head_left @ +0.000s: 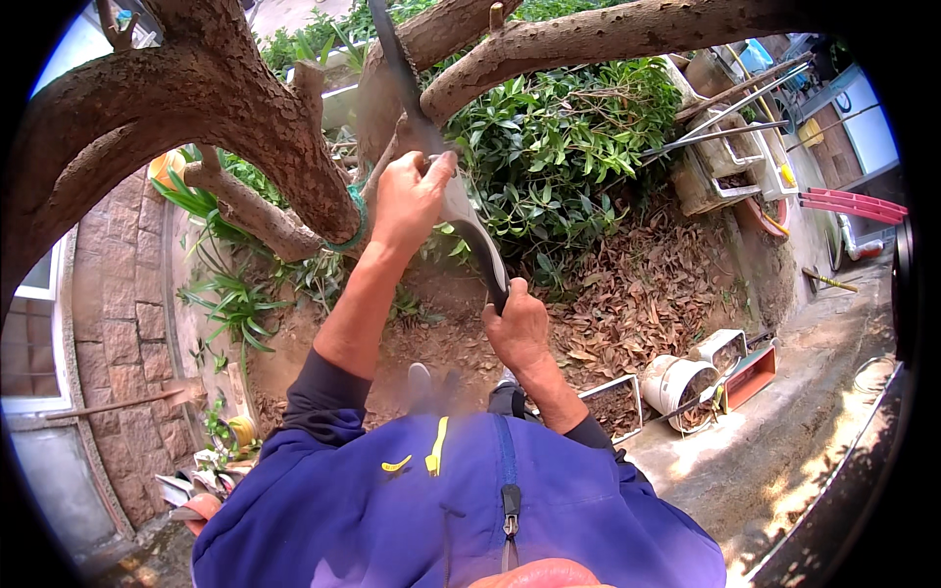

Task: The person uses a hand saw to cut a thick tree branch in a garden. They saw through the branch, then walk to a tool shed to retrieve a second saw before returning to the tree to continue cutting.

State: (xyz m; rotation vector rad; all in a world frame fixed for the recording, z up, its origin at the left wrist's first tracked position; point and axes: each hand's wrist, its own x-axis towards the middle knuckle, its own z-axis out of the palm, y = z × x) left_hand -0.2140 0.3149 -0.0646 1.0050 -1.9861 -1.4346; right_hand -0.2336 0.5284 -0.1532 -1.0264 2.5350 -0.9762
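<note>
Two bare hands grip one long tool, a pruning saw (469, 220) with a dark curved blade that runs from the upper middle of the frame down to the centre. The left hand (410, 199) is closed around the upper part of the saw, just where the blade passes a thick brown branch (549, 44). The right hand (517, 323) is wrapped tight on the lower end of the saw, near the centre of the frame, fingers curled fully round it. Both forearms rise from rolled-up blue sleeves (323, 402) at the lower edge.

Heavy tree limbs (211, 88) arch across the top of the frame, and a green band (355, 223) circles the trunk just left of the left hand. Behind the saw stands a leafy green shrub (549, 147). Dry brown leaves (647, 284) cover the ground at centre right. At lower right lie a white bucket (676, 387) and an orange trough planter (750, 375), side by side on the pavement. A brick wall (113, 323) fills the left edge.
</note>
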